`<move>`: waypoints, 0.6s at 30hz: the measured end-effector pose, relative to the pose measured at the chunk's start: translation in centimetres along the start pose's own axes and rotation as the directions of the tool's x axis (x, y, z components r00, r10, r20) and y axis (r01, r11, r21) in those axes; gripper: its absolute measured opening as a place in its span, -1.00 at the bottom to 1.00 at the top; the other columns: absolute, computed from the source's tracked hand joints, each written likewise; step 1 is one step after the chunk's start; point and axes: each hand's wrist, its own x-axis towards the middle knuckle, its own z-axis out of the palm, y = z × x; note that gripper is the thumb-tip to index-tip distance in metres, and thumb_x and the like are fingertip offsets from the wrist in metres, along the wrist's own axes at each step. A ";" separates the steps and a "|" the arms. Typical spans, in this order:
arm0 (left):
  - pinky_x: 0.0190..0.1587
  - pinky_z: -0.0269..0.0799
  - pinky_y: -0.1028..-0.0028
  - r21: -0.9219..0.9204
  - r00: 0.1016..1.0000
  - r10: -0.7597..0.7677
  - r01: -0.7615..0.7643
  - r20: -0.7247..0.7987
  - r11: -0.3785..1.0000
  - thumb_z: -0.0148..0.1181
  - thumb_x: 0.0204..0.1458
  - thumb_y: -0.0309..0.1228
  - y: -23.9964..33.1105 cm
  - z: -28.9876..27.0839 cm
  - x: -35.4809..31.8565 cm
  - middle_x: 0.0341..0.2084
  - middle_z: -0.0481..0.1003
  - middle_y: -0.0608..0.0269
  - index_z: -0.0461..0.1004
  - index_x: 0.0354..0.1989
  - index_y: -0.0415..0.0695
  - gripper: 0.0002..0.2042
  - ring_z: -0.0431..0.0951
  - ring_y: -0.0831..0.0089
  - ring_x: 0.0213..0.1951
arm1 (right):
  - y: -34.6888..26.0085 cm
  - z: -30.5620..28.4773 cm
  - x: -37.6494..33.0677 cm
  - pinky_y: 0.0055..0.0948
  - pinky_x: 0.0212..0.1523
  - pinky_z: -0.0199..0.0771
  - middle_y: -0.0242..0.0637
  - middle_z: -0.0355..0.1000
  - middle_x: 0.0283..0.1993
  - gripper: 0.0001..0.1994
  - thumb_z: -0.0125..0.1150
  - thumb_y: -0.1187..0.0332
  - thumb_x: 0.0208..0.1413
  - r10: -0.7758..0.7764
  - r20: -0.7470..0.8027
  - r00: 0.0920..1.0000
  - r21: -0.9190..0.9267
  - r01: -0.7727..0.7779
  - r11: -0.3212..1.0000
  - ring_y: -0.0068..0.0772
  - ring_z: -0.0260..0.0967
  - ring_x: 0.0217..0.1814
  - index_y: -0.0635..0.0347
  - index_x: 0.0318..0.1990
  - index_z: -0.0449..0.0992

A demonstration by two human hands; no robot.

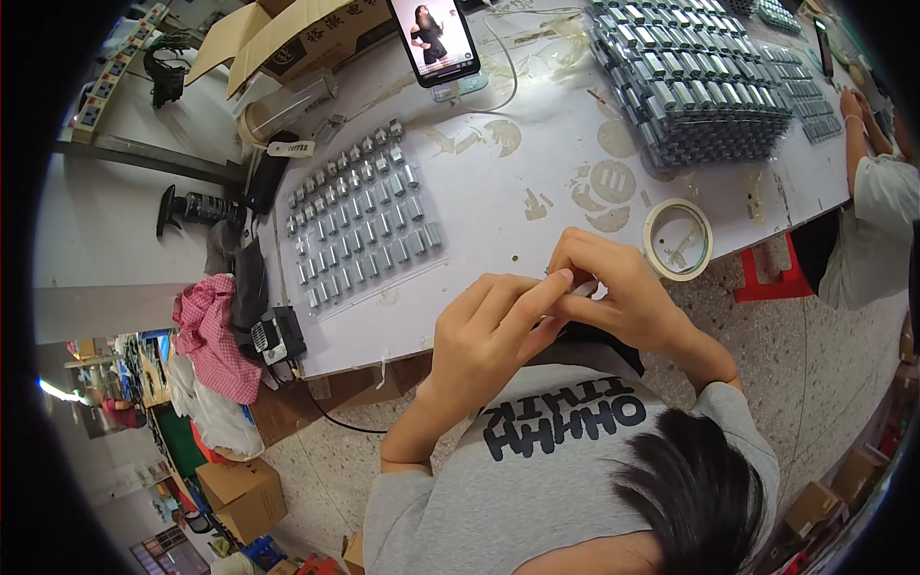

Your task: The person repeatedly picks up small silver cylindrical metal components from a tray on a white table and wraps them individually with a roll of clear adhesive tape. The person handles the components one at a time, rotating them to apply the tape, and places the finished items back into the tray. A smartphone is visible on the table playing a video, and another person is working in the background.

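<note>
Above my lap, near the table's front edge, my left hand (487, 331) and my right hand (618, 292) meet at the fingertips. Both are closed in a pinch around something small and pale (586, 288), mostly hidden by the fingers, so its kind does not show. To the left of my hands lies a clear plastic tray (385, 299) with rows of shiny metal cylinders (367, 233) standing in it. A roll of masking tape (704, 261) rests on the table edge just right of my right hand.
Stacked trays of metal cylinders (695, 86) rise at the far right. A phone (436, 43) stands at the back beside an open cardboard box (316, 38). A black spray bottle (203, 208) lies at left. Another person's arm (856, 144) rests at the right, near a red stool (771, 278).
</note>
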 end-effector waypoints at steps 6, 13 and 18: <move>-0.48 0.33 0.50 -0.053 0.999 -0.038 0.038 -0.006 0.998 0.29 -0.39 -0.56 0.2 0.3 0.3 -0.50 0.40 0.27 0.38 -0.17 -0.19 -0.54 0.41 0.40 -0.49 | -0.9 0.0 -0.1 -0.62 -0.51 0.17 -0.37 0.21 -0.53 -0.85 0.16 0.49 -0.14 0.083 0.002 0.997 -0.035 -0.083 0.996 -0.62 0.15 -0.52 0.27 -0.48 0.29; -0.34 0.33 0.52 -0.138 0.980 -0.201 0.201 0.012 0.970 0.35 -0.47 -0.56 1.2 -1.0 0.6 -0.46 0.43 0.22 0.43 -0.27 -0.20 -0.56 0.44 0.41 -0.40 | -0.6 -2.3 -0.5 -0.62 -0.51 0.18 -0.37 0.32 -0.60 -0.76 0.15 0.23 0.00 0.057 0.124 0.991 0.127 -0.073 0.989 -0.64 0.20 -0.54 0.27 -0.46 0.43; -0.40 0.33 0.52 -0.092 0.983 -0.182 0.178 -0.026 0.980 0.36 -0.50 -0.50 1.6 -1.2 1.2 -0.47 0.44 0.29 0.48 -0.30 -0.13 -0.58 0.43 0.42 -0.42 | -1.2 -3.0 -0.7 -0.65 -0.48 0.18 -0.40 0.33 -0.59 -0.81 0.12 0.30 0.01 0.021 0.148 0.989 0.231 -0.055 0.971 -0.66 0.19 -0.53 0.28 -0.42 0.45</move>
